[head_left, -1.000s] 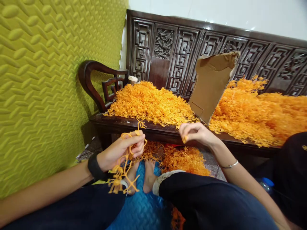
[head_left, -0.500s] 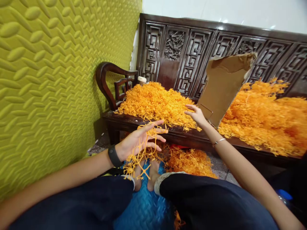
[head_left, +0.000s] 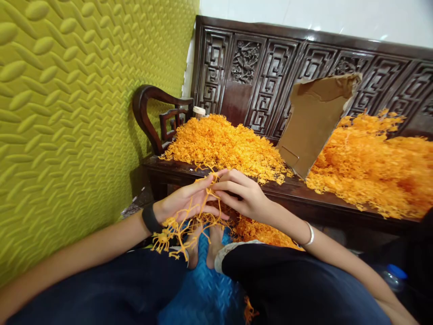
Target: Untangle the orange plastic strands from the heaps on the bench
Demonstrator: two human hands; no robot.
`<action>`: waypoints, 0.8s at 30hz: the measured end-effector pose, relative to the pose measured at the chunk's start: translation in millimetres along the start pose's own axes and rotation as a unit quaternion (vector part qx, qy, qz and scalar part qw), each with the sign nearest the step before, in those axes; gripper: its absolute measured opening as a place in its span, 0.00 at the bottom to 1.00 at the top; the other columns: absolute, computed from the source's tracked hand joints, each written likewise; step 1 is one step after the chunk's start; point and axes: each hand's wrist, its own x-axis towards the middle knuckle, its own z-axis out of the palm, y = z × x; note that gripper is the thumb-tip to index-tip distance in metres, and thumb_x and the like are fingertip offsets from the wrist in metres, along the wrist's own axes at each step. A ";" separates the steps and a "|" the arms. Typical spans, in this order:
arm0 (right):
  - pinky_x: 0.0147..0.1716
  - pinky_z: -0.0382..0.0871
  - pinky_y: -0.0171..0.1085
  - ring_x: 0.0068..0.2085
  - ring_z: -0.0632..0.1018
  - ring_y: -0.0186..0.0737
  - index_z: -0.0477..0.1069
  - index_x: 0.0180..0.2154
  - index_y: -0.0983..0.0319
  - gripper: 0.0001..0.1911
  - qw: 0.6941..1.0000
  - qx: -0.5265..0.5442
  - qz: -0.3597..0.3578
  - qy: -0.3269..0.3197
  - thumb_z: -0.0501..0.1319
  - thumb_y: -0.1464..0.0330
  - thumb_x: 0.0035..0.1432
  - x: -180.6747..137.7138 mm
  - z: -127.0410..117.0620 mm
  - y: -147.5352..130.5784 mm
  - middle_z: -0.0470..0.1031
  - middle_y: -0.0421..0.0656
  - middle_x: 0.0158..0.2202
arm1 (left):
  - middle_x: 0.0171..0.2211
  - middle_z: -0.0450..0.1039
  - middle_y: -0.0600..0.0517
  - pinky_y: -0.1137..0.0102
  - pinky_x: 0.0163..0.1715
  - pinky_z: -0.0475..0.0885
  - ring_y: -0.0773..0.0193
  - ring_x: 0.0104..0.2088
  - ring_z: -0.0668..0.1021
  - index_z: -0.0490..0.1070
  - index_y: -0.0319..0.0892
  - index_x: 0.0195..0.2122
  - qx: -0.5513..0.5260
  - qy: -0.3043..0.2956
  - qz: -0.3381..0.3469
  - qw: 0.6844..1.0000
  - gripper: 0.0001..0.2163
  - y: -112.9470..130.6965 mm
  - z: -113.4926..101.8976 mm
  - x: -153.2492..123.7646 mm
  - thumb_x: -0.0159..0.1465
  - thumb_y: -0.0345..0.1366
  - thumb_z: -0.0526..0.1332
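Observation:
My left hand has a tangle of thin, branching orange plastic sprigs draped across its palm and fingers, with the thumb pressed toward the forefinger on one strand. Star-like tips of the sprigs hang below the wrist, over my lap. My right hand meets the left fingertips, its fingers closed in a pinch on the upper end of the strands; the exact spot is partly hidden by the fingers. Just beyond both hands, a heap of small orange plastic pieces lies on the dark wooden bench.
A cardboard sheet leans upright on the bench, between that heap and a larger orange pile. More orange sprigs lie below the bench. A yellow padded wall rises at left. A blue-capped bottle stands at lower right.
My right hand has come from the edge of the heap down and left to the left hand, and its fingers have closed on the strands. The left hand has shifted slightly left.

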 end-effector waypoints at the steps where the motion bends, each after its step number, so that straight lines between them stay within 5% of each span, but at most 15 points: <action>1: 0.41 0.67 0.41 0.44 0.70 0.40 0.67 0.42 0.62 0.09 1.000 -0.023 0.004 -0.001 0.53 0.71 0.61 0.5 1.6 1.1 0.69 0.47 0.39 | 0.44 0.72 0.44 0.57 0.42 0.69 0.55 0.45 0.74 0.56 0.47 0.59 0.002 0.009 0.006 1.000 0.21 -0.5 -0.8 0.6 0.65 0.42 0.51; 12: 0.32 0.58 0.39 0.34 0.64 0.41 0.69 0.31 0.65 0.09 0.963 -0.241 0.076 -0.098 0.54 0.68 0.60 0.1 2.8 6.4 0.66 0.47 0.31 | 0.39 0.72 0.47 0.64 0.35 0.73 0.62 0.37 0.75 0.62 0.44 0.51 0.038 0.106 0.007 0.994 0.14 -13.8 -6.4 19.4 0.65 0.39 0.51; 17: 0.34 0.60 0.37 0.34 0.65 0.36 0.67 0.29 0.62 0.07 0.991 0.018 0.126 -0.029 0.56 0.68 0.59 -5.4 -0.5 11.7 0.64 0.42 0.31 | 0.26 0.72 0.48 0.71 0.20 0.70 0.64 0.24 0.74 0.65 0.38 0.40 0.090 0.074 -0.024 0.993 0.17 -13.6 -10.5 16.1 0.62 0.49 0.51; 20: 0.32 0.60 0.35 0.31 0.66 0.34 0.65 0.29 0.62 0.07 0.961 0.205 0.183 0.034 0.60 0.66 0.56 -9.1 -0.5 11.8 0.64 0.39 0.28 | 0.23 0.69 0.53 0.76 0.15 0.64 0.71 0.17 0.69 0.63 0.40 0.35 0.137 0.106 -0.015 0.985 0.13 -8.9 -6.5 11.4 0.60 0.46 0.56; 24: 0.32 0.59 0.35 0.31 0.65 0.33 0.64 0.28 0.62 0.08 0.919 0.299 0.236 0.097 0.60 0.66 0.56 -12.8 0.2 10.2 0.63 0.39 0.28 | 0.16 0.57 0.61 0.79 0.12 0.53 0.77 0.13 0.57 0.61 0.41 0.32 0.218 0.119 0.015 0.969 0.11 -6.3 2.1 14.4 0.60 0.43 0.57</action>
